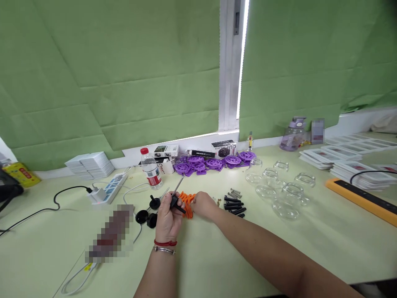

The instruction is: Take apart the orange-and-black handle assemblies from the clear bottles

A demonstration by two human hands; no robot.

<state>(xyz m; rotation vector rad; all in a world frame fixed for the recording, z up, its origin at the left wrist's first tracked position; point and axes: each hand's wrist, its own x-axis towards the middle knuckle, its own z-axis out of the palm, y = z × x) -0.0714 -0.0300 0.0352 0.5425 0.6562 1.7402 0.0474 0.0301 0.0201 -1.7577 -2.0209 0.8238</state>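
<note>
My left hand [169,215] is closed around a black plastic part [175,203] from which a thin metal rod [178,185] slants up and to the right. My right hand [204,204] reaches to a pile of orange plastic pieces [187,203], its fingers curled at the pile's right edge. What those fingers pinch, if anything, is hidden. To the left of my left hand lie several round black parts [142,217], at least one with a metal rod. Right of my right hand are several black tapered pieces [233,204] and some metal springs [235,193].
Purple wheel-like parts [214,164] lie along the back, before small boxes [223,150]. A water bottle [151,169] stands back left. Clear glass jars [288,203] stand at right, near an orange-and-black bar [362,200]. A power strip [111,188] and cables lie left.
</note>
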